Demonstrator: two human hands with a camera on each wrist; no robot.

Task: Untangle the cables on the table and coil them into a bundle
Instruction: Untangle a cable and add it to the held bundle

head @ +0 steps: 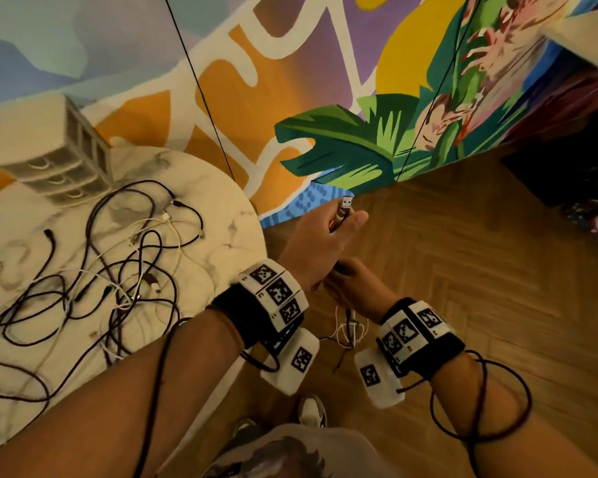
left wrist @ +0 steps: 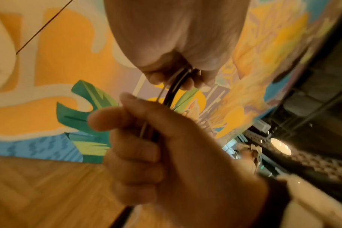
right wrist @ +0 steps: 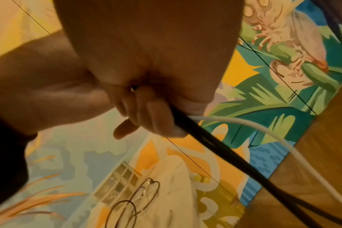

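Herringbone wood floor lies under both hands, which work off the table's edge. Nearest, the right hand closes its fingers round a few gathered cables, one white and the others dark, their slack dangling below. Just beyond, the left hand grips the same strands, a USB plug poking out above. Farther left, the tangle sprawls unsorted on the marble table. Judging by that, coiling has barely begun; most untangling remains.
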